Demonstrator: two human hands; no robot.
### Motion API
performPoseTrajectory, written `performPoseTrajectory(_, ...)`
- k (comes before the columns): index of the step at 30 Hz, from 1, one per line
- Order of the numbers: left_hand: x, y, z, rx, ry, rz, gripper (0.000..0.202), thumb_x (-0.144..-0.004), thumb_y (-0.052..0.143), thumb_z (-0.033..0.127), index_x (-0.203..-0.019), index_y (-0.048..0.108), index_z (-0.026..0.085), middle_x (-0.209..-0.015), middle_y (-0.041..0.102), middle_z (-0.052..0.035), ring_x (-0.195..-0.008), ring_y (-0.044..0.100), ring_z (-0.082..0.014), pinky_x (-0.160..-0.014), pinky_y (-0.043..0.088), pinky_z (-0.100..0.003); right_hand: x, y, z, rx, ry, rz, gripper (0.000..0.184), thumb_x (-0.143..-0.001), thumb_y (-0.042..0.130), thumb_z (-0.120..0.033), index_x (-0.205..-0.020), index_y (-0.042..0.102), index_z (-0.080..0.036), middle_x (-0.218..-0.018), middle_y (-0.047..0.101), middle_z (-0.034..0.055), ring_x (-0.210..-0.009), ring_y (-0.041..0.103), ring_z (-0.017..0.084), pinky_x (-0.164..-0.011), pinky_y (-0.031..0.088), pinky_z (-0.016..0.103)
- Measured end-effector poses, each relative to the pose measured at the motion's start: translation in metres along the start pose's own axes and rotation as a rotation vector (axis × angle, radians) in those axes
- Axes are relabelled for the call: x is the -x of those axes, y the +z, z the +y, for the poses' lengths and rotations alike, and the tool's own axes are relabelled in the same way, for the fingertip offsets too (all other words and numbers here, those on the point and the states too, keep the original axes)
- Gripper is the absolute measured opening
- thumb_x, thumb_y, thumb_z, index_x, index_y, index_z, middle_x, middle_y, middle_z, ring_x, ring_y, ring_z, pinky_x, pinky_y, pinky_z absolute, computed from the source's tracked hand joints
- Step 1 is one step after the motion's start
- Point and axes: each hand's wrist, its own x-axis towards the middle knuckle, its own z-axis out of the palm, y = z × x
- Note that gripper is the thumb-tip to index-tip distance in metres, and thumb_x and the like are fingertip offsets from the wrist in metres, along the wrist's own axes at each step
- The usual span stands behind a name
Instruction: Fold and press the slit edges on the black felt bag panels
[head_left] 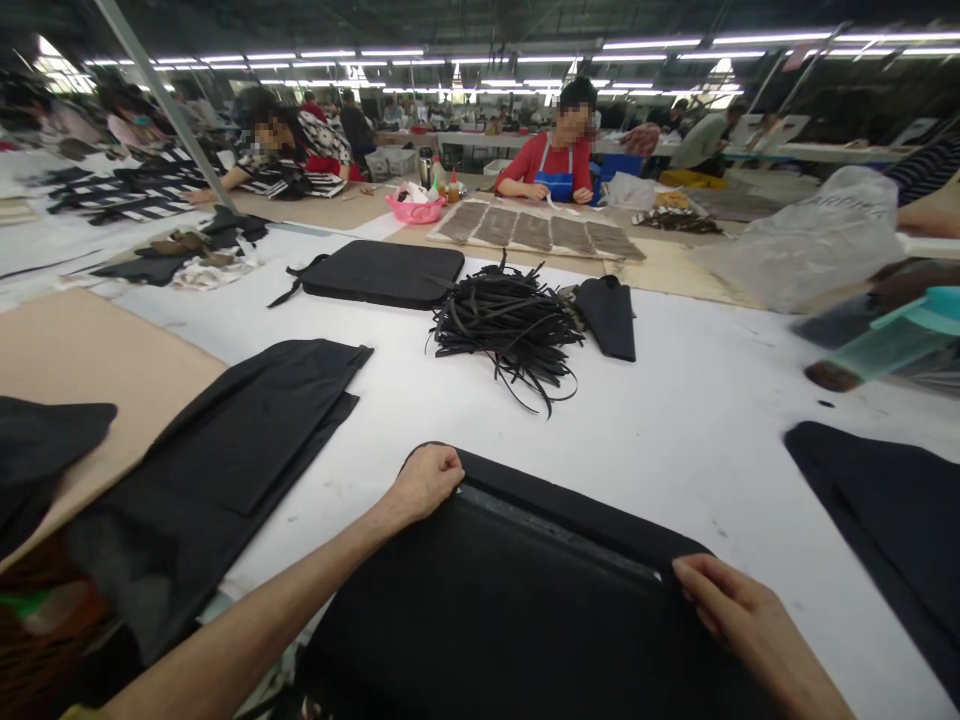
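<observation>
The black panel [517, 620] lies at six o'clock on the white desk [660, 440], its far edge slanting from about ten o'clock to four; its near end runs out of view, so I can't tell its long axis. My left grip [435, 475] pinches its far-left corner, my right grip [724, 595] its right edge. At twelve sit black strips [506, 320]; beyond, a red-sleeved person [536, 165] sits under ceiling lights [651, 45].
</observation>
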Motion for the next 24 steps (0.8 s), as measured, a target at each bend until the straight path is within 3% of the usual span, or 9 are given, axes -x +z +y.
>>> performPoseTrajectory(8,-0.002,0.002,-0.002,-0.116,-0.003,0.015,0.011,-0.066,0.049,0.019,-0.058,0.057,0.017,-0.051,0.052,0.0030,-0.054,0.050,-0.0124,-0.052,0.034,-0.022,-0.001,0.004,0.000,0.082,0.030,0.034,0.042,-0.072,0.045,-0.061,-0.072,0.055,-0.020,-0.051,0.039,-0.0040,-0.050,0.039,0.013,-0.048,0.029,0.025)
performPoseTrajectory(24,-0.002,0.008,-0.008,-0.217,0.052,0.033,0.011,-0.070,0.047,0.020,-0.061,0.052,0.019,-0.055,0.051,0.0034,-0.054,0.047,-0.0116,-0.051,0.028,-0.022,0.000,0.008,-0.007,0.139,0.004,0.077,0.039,-0.074,0.042,-0.059,-0.067,0.050,-0.021,-0.048,0.038,-0.0049,-0.050,0.039,0.013,-0.049,0.028,0.026)
